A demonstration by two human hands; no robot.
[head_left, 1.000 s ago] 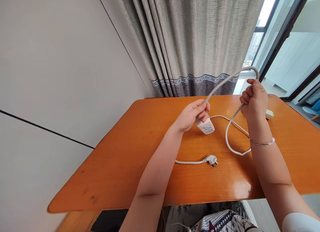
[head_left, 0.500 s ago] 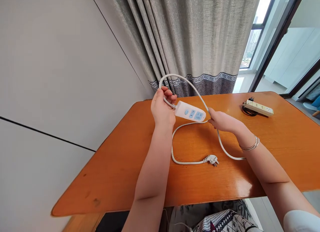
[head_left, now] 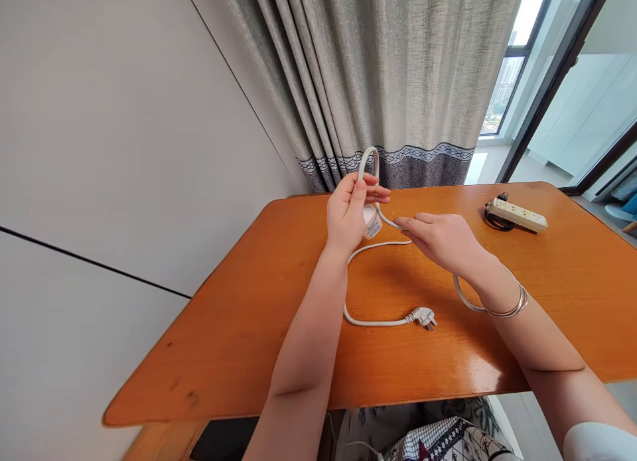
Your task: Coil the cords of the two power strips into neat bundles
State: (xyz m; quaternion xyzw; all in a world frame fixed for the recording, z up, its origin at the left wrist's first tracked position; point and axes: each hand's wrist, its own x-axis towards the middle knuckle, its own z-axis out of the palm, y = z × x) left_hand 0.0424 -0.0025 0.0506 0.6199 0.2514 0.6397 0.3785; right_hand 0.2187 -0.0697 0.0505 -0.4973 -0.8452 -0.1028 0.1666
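My left hand [head_left: 351, 205] pinches a white power cord [head_left: 369, 157] between thumb and fingers, and the cord arches up in a narrow loop above it. Just behind that hand shows one end of a white power strip [head_left: 371, 222]; the rest of it is hidden. My right hand [head_left: 440, 243], palm down, has its fingertips closed on the same cord to the right of the strip. The cord's free length curves over the table to a white three-pin plug [head_left: 423, 317] lying in front of both hands. Another stretch runs under my right wrist.
The orange-brown wooden table [head_left: 239, 341] has rounded corners. A second, cream power strip [head_left: 520, 215] with a black cord lies at its right rear. A grey curtain [head_left: 408, 76] hangs behind, a pale panel wall [head_left: 124, 149] stands to the left.
My left hand has moved right and turned, and the power strip now points away, mostly hidden. The wide cord loop has narrowed. My right hand has shifted slightly left along the cord.
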